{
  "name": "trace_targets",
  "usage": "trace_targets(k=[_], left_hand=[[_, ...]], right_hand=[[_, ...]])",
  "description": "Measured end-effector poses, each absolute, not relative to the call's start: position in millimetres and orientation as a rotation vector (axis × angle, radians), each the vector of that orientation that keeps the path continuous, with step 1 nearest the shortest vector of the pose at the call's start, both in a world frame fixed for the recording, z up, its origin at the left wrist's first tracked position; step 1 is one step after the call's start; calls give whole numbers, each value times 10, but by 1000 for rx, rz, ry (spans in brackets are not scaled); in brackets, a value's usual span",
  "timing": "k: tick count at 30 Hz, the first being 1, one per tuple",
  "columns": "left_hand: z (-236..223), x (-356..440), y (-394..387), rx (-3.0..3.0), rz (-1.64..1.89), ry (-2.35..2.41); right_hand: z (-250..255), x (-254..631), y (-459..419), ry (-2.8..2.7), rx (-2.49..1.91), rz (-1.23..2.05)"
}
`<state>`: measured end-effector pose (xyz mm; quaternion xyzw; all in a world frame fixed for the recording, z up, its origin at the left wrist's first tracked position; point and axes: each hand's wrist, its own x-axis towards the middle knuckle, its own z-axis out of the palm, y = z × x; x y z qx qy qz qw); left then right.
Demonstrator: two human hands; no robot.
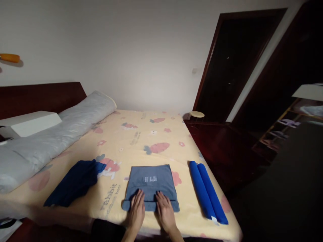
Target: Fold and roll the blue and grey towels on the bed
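A grey-blue folded garment (151, 183) with upside-down "HAPPY LIFE" lettering lies flat on the bed, its near edge turned into a thick roll. My left hand (137, 208) rests on the left part of that roll, fingers stretched forward over the cloth. On the right part lies my right hand (165, 210), its fingers also laid out across the fabric. Neither hand grips the cloth. To the left is a crumpled dark blue garment (75, 181). Two bright blue rolled cloths (208, 193) lie side by side at the right, a white tag at their near end.
The bed's yellow patterned sheet (141, 129) spreads beneath everything. A long grey rolled bedding bundle (63, 131) lies along the headboard (42, 97), by a white box (35, 122). Beyond the bed's right edge are a round stool (196, 114) and a rack (280, 124).
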<state>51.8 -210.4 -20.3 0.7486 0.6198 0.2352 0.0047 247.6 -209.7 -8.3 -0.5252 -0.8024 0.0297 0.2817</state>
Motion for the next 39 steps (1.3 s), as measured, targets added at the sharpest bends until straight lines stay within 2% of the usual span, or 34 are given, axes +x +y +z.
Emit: trace_targets(k=[3, 5, 10, 13, 16, 20, 22, 30, 34, 39], left_hand=[[-209, 687, -2017, 2441, 642, 1723], [-179, 665, -1944, 2461, 541, 1727], [-83, 325, -1804, 2305, 352, 2134], [-146, 261, -1807, 2321, 385, 2262], [-261, 394, -1841, 2451, 455, 2127], [-268, 571, -1811, 2506, 390, 1812], [-195, 537, -1764, 2492, 341, 1745], [-129, -4, -1748, 2246, 282, 2255], [-225, 140, -1750, 2328, 410, 2274], [-304, 491, -1713, 2381, 465, 2016]], right_hand=[[35, 2272, -2024, -2310, -1290, 249], [39, 2289, -1935, -2299, -1359, 259], [-75, 2748, -1706, -2070, -1879, 211], [-98, 2900, -1676, -2026, -1995, 204], [-37, 2766, -1730, -2106, -1826, 210], [112, 2400, -1787, -2386, -1434, 451], [162, 2304, -1757, -2415, -1415, 530], [50, 2699, -1459, -2047, -2031, 369], [53, 2640, -1534, -2122, -1793, 355], [137, 2208, -1661, -2425, -1342, 601]])
